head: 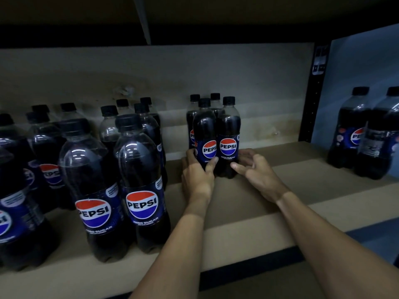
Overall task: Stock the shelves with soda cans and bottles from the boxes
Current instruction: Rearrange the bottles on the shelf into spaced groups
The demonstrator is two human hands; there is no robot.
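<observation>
Settling a cluster of four Pepsi Zero Sugar bottles [216,134] mid-shelf seems the step in hand; the left hand [197,174] has its grip curled round the front-left bottle's base; the right hand [255,168] lies loose-fingered beside the other, holding nothing; next, probably nudge them square, then let go; bare shelf [291,186] lies rightward up to the black upright [313,104]; the stocked rows [140,180] stand near on the left.
</observation>
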